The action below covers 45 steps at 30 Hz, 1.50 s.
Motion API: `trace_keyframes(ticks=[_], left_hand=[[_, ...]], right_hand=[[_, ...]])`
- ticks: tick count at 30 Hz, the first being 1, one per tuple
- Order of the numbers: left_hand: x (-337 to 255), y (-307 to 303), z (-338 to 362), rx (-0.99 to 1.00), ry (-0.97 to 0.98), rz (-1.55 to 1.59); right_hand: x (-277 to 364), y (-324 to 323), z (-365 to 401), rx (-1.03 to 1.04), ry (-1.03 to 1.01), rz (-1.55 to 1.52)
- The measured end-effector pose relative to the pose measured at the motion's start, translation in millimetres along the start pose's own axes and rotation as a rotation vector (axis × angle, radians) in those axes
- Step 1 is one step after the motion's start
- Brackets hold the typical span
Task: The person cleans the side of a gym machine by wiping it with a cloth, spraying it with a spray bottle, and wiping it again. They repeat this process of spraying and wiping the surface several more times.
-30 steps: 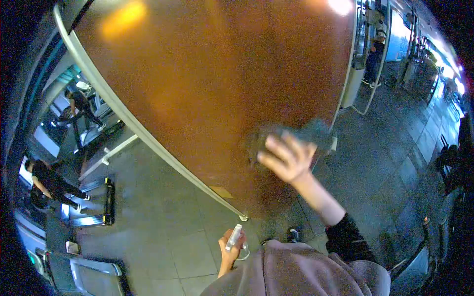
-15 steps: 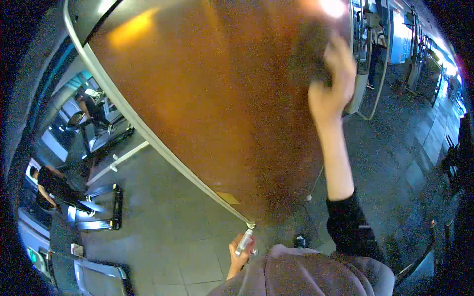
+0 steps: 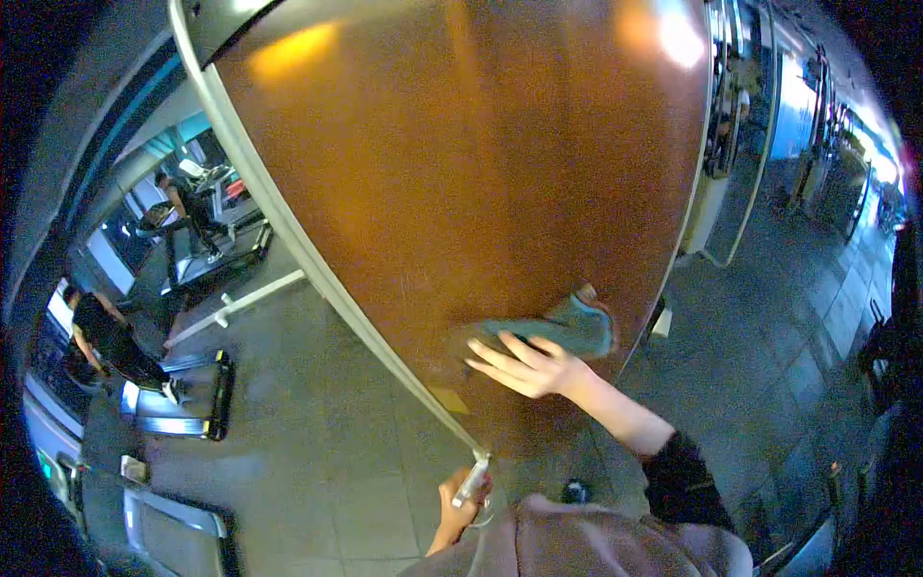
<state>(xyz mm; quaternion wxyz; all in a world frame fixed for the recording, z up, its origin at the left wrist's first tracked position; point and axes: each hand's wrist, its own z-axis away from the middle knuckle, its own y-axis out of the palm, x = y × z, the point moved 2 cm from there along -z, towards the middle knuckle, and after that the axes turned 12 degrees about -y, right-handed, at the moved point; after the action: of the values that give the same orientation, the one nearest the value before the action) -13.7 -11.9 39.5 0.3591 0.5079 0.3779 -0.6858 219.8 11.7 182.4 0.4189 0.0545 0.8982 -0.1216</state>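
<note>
A large brown glossy panel (image 3: 461, 192) in a pale metal frame fills the middle of the view. Low on its surface lies a blue-grey cloth (image 3: 582, 325), partly folded, its right end spread out. My right hand (image 3: 538, 370) presses on the cloth with fingers stretched and apart, and covers part of it. Beside the panel's near corner, my left hand (image 3: 452, 505) is closed around a pale, shiny, bottle-like thing (image 3: 470, 484), whose exact kind I cannot tell. A yellowish label (image 3: 448, 398) sits near the panel's left lower edge.
To the left, two people (image 3: 115, 332) are at treadmills (image 3: 183, 394); a white bar (image 3: 250, 300) reaches out from beside the frame. On the right stands gym equipment (image 3: 735, 125) over a tiled floor (image 3: 769, 337). A dark shoe (image 3: 575, 491) shows below me.
My right hand and the cloth have swept from the panel's upper right down to its lower middle. My left hand keeps its hold near the corner. The view has shifted slightly.
</note>
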Motion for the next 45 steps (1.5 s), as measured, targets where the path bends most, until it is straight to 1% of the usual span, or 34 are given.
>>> trace_keyframes(ticks=[2,3,5,6,7,8,9,10,11,12,13,14,15,16,17,18,19,20,21,23,24,25,27,29,31,32,33,35,36,37,39,42,43,45], left_hand=[[-2,-4,3,-0.058,0.223,-0.117],[-2,-5,9,-0.057,0.223,-0.105],[-3,-5,10,-0.043,0.026,-0.019],[9,-10,13,-0.057,0.045,-0.041],[20,-11,12,-0.062,0.055,-0.028],[32,-11,12,-0.052,0.029,0.032],[45,-16,14,-0.042,0.0,0.089],[62,-23,14,0.004,-0.088,-0.033],[56,-23,19,-0.003,-0.085,-0.033],[45,-24,25,-0.024,-0.135,0.046],[41,-28,26,-0.042,-0.18,0.124],[54,-35,22,-0.042,-0.172,0.122],[73,-40,17,-0.049,-0.064,0.035],[75,-41,16,-0.055,0.039,-0.051],[75,-37,16,-0.054,0.031,-0.049],[62,-33,16,-0.054,-0.042,-0.017],[48,-30,16,-0.055,-0.115,0.013],[29,-25,17,-0.083,-0.098,-0.078],[35,-23,15,-0.082,-0.101,-0.079],[47,-24,5,-0.133,0.084,0.016],[33,-24,12,-0.118,-0.092,0.117],[33,-29,12,-0.126,-0.076,0.119],[44,-34,16,-0.127,-0.034,0.134],[37,-31,26,-0.187,-0.064,0.13],[49,-32,34,-0.161,-0.213,0.204],[49,-34,35,-0.18,-0.119,0.027],[54,-36,35,-0.187,-0.123,0.02],[60,-38,35,-0.151,-0.018,-0.023],[52,-37,34,-0.143,-0.091,0.055],[58,-37,28,-0.146,-0.09,0.055],[66,-37,21,-0.13,-0.008,-0.11],[39,-29,21,-0.153,-0.009,-0.076],[35,-29,22,-0.154,-0.016,-0.074],[31,-27,19,-0.187,-0.047,0.076]], right_hand=[[-11,-8,39,-0.044,0.022,-0.009],[-22,-13,53,-0.08,0.06,-0.008],[-67,-33,51,-0.03,0.157,0.023],[-89,-45,31,-0.044,0.354,0.056],[-114,-39,31,-0.172,0.66,0.077],[-147,-49,7,-0.183,0.606,0.219],[-177,-45,-12,-0.375,0.626,0.199],[-201,-43,-35,-0.436,0.623,0.211],[-214,-42,-61,-0.499,0.622,0.226],[-216,-42,-83,-0.447,0.619,0.271],[-210,-40,-107,-0.396,0.614,0.319],[-193,-37,-127,-0.299,0.58,0.293],[-173,-33,-144,-0.198,0.544,0.263],[-154,-21,-154,-0.189,0.459,0.271],[-135,-4,-155,-0.175,0.373,0.274],[-110,7,-155,-0.138,0.31,0.21],[-83,15,-147,-0.102,0.249,0.146],[-56,21,-131,-0.034,0.146,0.116],[-29,27,-114,0.033,0.045,0.079],[12,26,-56,0.085,-0.142,-0.032],[15,18,-29,0.081,-0.197,-0.029],[10,13,-6,0.072,-0.258,-0.024],[-17,-1,8,0.017,-0.166,-0.025],[-60,-22,-26,0.04,0.028,0.015],[-100,-30,-65,-0.029,0.262,0.192],[-118,-32,-86,-0.076,0.385,0.21],[-130,-30,-103,-0.121,0.512,0.227],[-126,-17,-133,-0.139,0.543,0.3],[-115,-4,-139,-0.137,0.512,0.313],[-98,7,-142,-0.146,0.455,0.314],[-58,21,-128,-0.071,0.245,0.226],[-5,30,-88,0.07,-0.064,0.062],[-4,26,-76,0.051,-0.083,0.043],[-18,16,-65,-0.044,0.004,-0.004]])
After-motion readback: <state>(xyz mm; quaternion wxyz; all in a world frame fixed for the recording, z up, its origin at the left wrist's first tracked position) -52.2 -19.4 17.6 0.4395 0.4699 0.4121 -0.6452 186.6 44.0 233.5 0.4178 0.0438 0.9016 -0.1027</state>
